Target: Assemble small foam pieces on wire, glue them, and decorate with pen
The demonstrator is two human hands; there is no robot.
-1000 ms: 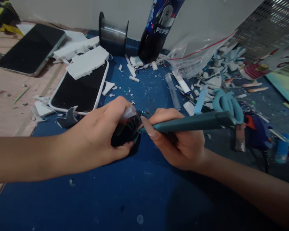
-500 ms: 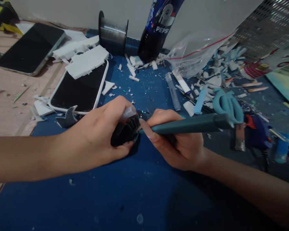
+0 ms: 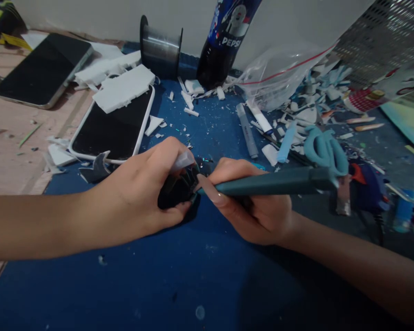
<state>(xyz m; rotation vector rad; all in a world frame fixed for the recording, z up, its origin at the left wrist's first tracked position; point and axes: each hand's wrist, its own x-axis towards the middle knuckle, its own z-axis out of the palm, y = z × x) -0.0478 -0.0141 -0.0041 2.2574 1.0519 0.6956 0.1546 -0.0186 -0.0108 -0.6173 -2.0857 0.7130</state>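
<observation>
My left hand (image 3: pixel 138 188) is curled around a small black piece (image 3: pixel 174 189) with thin lighter lines on it, held low over the blue work surface (image 3: pixel 152 285). The fingers hide much of that piece. Between my right thumb and fingers is a slim dark teal pen-shaped tool (image 3: pixel 279 182), lying almost level with its back end to the right. Its tip meets the right edge of the black piece, though the exact point is covered by my right hand (image 3: pixel 251 207). Tiny dark and teal bits (image 3: pixel 204 160) lie just beyond the fingertips.
Behind my left hand are a white-edged phone (image 3: pixel 112 124) under white foam pieces (image 3: pixel 124 87), and another phone (image 3: pixel 43 69). A wire spool (image 3: pixel 161 46) and a Pepsi bottle (image 3: pixel 219 50) stand at the back. Blue-handled scissors (image 3: pixel 326 149), a marker (image 3: pixel 247 131) and scraps lie right.
The teal tool's back end has dipped slightly and shifted a little to the right. Both hands keep their grips, and the black piece stays nearly in place.
</observation>
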